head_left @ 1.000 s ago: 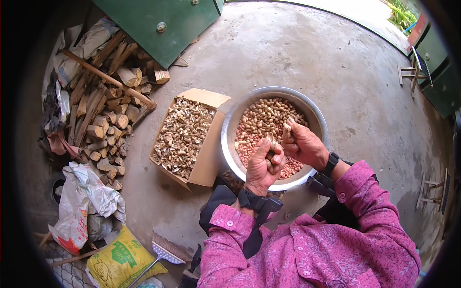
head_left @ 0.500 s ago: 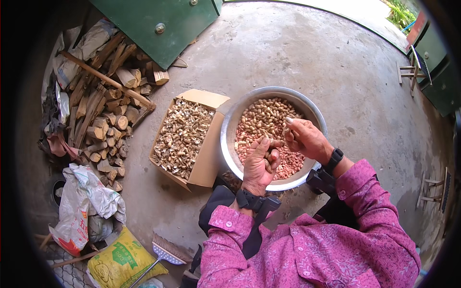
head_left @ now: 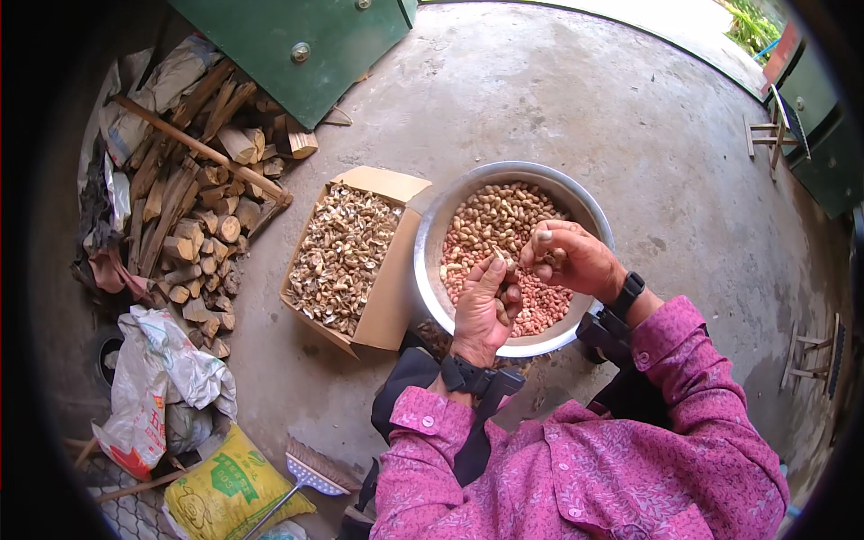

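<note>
Peanuts (head_left: 504,209) at centre stage, lying in the wide metal basin (head_left: 421,261), whole brown pods on the far side and pink kernels (head_left: 547,310) nearer! Left hand (head_left: 480,315) over the near rim: thumb and forefinger pinched at a pale bit, the other fingers clamped on brown pods (head_left: 502,310). Right hand (head_left: 583,263), just beside it, curls around brown pieces (head_left: 553,258); they look like shells, but the bent fingers cover too much to be certain. Both hands screen part of the heap, and the pink shirt (head_left: 621,468) runs off the lower edge.

Look at the edges: the cardboard box (head_left: 387,301), loaded with broken shells (head_left: 340,261), stands close on the basin's left, firewood (head_left: 202,216) piled beyond it. Widest room is ahead and to the right, where concrete floor (head_left: 648,135) stretches toward the bright opening, a low stool (head_left: 814,358) near the right rim.

And the print: green lettering patch on a yellow sack (head_left: 225,490), red marks on a crumpled white sack (head_left: 180,360), partly lost in folds!
</note>
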A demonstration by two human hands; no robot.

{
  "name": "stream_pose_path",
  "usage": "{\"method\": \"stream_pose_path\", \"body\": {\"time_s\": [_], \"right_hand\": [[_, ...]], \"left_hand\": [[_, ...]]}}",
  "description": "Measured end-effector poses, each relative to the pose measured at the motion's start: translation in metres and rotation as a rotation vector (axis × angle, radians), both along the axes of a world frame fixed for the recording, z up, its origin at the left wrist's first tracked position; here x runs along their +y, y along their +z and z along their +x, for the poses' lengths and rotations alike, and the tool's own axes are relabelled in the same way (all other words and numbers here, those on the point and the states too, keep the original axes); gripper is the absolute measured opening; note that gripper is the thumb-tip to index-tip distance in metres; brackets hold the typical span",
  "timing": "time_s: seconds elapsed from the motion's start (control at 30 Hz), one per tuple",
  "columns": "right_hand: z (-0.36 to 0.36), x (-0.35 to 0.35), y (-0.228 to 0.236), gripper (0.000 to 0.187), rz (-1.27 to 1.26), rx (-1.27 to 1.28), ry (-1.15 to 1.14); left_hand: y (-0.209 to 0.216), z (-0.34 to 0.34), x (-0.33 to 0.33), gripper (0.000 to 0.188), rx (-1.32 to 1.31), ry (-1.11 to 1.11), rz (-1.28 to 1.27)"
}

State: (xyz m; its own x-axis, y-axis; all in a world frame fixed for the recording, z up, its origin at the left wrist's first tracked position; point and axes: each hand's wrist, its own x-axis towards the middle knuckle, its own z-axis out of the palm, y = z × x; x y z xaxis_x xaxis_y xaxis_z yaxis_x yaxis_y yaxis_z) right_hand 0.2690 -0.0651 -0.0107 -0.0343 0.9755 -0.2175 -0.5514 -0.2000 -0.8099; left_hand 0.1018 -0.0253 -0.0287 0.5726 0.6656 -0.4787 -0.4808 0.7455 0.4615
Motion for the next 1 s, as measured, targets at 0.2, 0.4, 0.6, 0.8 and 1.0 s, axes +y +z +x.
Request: {"method": "stream_pose_path", "body": {"time_s": [0.2,0.4,0.6,0.8,1.0], "right_hand": [[-0.003,0.001,0.008,0.021,-0.128,-0.317,0.072],[-0.009,0.001,-0.004,0.026,0.131,-0.746,0.062],[-0.009,-0.001,0.003,0.025,0.22,-0.928,0.051],[-0.005,-0.002,0.01,0.029,0.266,-1.033,0.126],[-0.007,-0.005,0.013,0.03,0.2,-1.004,0.151]], "left_hand": [[-0.001,-0.002,0.0,0.012,-0.013,-0.021,0.035],[-0.001,-0.002,0.0,0.011,-0.007,-0.013,0.053],[0.002,-0.001,-0.002,0.01,0.146,-0.02,0.248],[0.001,-0.004,0.002,0.012,0.141,-0.065,0.305],[0.002,-0.005,0.004,0.011,0.11,-0.109,0.282]]}}
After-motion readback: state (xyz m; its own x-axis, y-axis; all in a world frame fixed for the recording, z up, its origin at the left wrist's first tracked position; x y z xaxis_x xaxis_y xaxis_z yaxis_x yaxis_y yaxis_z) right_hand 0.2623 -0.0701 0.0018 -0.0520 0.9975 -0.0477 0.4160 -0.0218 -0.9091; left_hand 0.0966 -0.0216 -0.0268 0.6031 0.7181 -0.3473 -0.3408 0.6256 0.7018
